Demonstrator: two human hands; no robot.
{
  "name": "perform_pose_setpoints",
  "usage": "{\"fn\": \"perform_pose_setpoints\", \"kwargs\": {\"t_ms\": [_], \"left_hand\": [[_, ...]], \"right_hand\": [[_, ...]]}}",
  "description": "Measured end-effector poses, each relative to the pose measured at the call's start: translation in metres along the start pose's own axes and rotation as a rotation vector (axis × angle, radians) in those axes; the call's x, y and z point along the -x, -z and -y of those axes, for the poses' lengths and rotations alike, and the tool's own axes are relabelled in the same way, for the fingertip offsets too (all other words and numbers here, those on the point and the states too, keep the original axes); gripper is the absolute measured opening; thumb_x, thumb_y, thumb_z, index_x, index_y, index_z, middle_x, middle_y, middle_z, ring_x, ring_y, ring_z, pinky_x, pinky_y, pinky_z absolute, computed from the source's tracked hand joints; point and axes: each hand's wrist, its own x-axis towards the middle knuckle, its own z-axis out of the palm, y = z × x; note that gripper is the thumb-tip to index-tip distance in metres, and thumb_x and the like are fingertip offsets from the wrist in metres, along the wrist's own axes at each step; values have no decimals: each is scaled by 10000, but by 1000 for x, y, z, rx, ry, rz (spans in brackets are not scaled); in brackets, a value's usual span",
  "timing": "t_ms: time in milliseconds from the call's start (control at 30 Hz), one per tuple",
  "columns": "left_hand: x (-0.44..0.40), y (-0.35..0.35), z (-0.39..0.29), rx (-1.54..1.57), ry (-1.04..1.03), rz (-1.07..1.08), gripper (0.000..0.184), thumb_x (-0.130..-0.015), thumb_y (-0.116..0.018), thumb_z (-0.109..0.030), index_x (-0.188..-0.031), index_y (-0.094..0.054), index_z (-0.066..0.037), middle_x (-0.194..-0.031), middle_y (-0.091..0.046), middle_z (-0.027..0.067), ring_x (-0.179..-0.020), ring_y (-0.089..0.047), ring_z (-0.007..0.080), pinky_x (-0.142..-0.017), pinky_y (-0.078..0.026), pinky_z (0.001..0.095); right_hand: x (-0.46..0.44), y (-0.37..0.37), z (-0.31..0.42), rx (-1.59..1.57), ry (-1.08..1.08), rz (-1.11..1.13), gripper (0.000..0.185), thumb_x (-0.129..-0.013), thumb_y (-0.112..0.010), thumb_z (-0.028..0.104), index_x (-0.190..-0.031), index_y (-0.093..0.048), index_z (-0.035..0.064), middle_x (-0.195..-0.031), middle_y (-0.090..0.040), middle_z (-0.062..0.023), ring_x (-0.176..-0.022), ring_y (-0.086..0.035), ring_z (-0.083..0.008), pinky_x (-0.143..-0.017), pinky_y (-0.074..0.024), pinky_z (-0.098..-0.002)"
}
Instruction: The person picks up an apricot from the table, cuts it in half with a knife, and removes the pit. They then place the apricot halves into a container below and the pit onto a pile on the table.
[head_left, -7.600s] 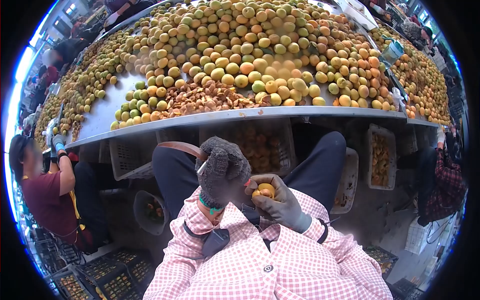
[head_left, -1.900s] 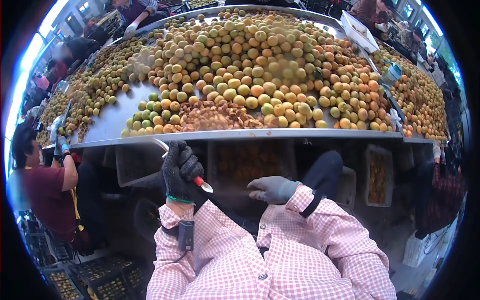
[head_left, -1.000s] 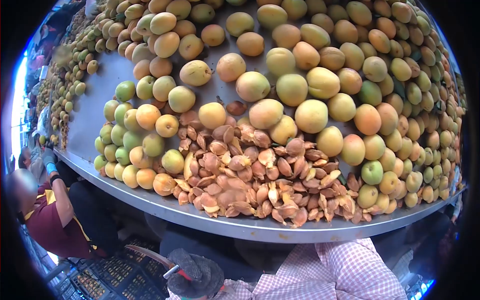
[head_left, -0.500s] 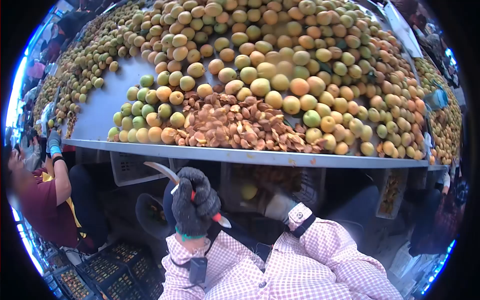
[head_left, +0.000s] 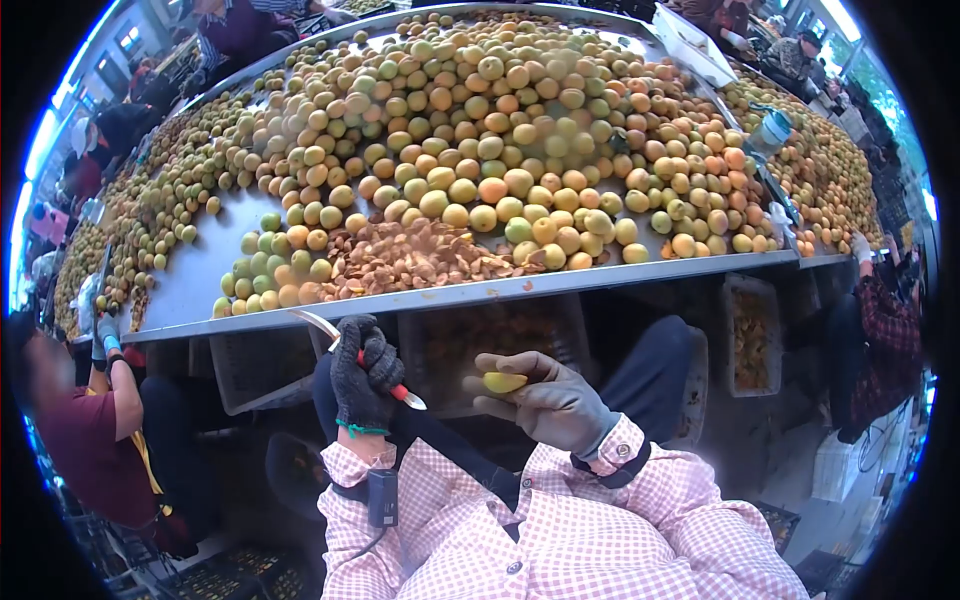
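My left hand [head_left: 366, 375], in a dark knitted glove, is closed round the red handle of a curved knife [head_left: 320, 325]. Its blade points up and to the left, just below the table edge. My right hand [head_left: 555, 398], in a grey glove, pinches a yellow-green piece of apricot [head_left: 504, 382] between thumb and fingers, over a crate. Above both hands, a heap of brown apricot stones [head_left: 420, 256] lies at the near edge of the table. Whole apricots [head_left: 450, 190] surround that heap, green to orange.
The metal table rim [head_left: 460, 300] runs across in front of me. Beneath it stand a crate [head_left: 500, 335] with orange-brown contents and a white crate [head_left: 255, 365]. Another crate [head_left: 752, 335] with fruit pieces is at right. A co-worker [head_left: 85, 430] sits at left; another [head_left: 885, 330] is at right.
My right hand has risen from the crate, where it was blurred, and now shows the apricot piece in its fingers. The left hand keeps the knife. The view has tilted up, showing more table.
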Motion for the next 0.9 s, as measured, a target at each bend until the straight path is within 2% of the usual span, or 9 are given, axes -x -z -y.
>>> {"fn": "perform_pose_setpoints", "kwargs": {"t_ms": [133, 200, 333, 500, 567, 600, 667, 800, 900], "left_hand": [[5, -11, 4, 8, -5, 16, 206, -967, -485, -234, -985, -542, -37, -645, -367, -30, -443, -306, 48, -390, -259, 201], [7, -16, 6, 13, 9, 44, 202, -967, -485, -231, -983, -541, -38, -644, -366, -30, -444, -306, 48, -390, -259, 202], [7, -19, 9, 8, 46, 71, 191, -964, -487, -225, -978, -537, -41, -640, -364, -32, -446, -307, 50, -390, -258, 203], [1, -14, 15, -8, 56, 72, 189, -967, -482, -225, -979, -538, -45, -638, -362, -33, -445, -308, 51, -387, -257, 201], [-1, -14, 18, -20, 55, 53, 187, -968, -481, -225, -981, -538, -47, -637, -362, -33, -445, -307, 51, -386, -256, 200], [-2, -13, 19, -40, 55, 54, 191, -968, -481, -230, -985, -537, -48, -637, -362, -34, -445, -306, 51, -385, -255, 199], [-5, -15, 21, -62, 52, 53, 194, -969, -482, -234, -989, -536, -49, -637, -361, -34, -445, -305, 51, -383, -254, 198], [-13, -17, 27, -81, 82, 57, 212, -970, -483, -256, -981, -539, -51, -625, -348, -40, -443, -299, 52, -381, -251, 201], [-27, -17, 31, -79, 89, 51, 219, -970, -484, -266, -976, -546, -56, -612, -340, -46, -441, -295, 48, -381, -249, 204]], "right_hand": [[19, 15, 6, 130, 97, -86, 408, -810, -496, -133, -1188, -574, -1, -1354, -474, -147, -1269, -445, -326, -1073, -369, -452], [22, 11, 11, 3, 113, -256, 440, -784, -468, -172, -1175, -582, -6, -1349, -481, -146, -1253, -464, -319, -1067, -382, -437], [29, 19, 9, 1, 264, -207, 528, -736, -484, -190, -1226, -541, -2, -1294, -535, -110, -1186, -526, -231, -1039, -407, -352], [27, 37, 10, 101, 347, -222, 555, -733, -444, -190, -1253, -501, -5, -1294, -518, -131, -1226, -493, -259, -1051, -401, -349], [22, 36, 11, 253, 401, -525, 555, -735, -442, -168, -1269, -469, -20, -1256, -521, -120, -1191, -503, -236, -1026, -396, -306], [24, 48, 11, 248, 399, -527, 555, -735, -442, -168, -1269, -469, -20, -1256, -521, -120, -1191, -503, -236, -1026, -396, -306], [27, 84, 15, 701, 385, -930, 550, -741, -445, -145, -1278, -446, -28, -1246, -502, -105, -1157, -496, -217, -990, -394, -278], [39, 76, 36, 340, 492, -892, 392, -826, -458, -94, -1199, -510, 12, -1184, -517, -86, -1086, -511, -174, -955, -410, -284], [45, 65, 56, 294, 507, -809, 295, -876, -446, -51, -1146, -538, 24, -1116, -546, -73, -1043, -536, -163, -944, -432, -295]]}}
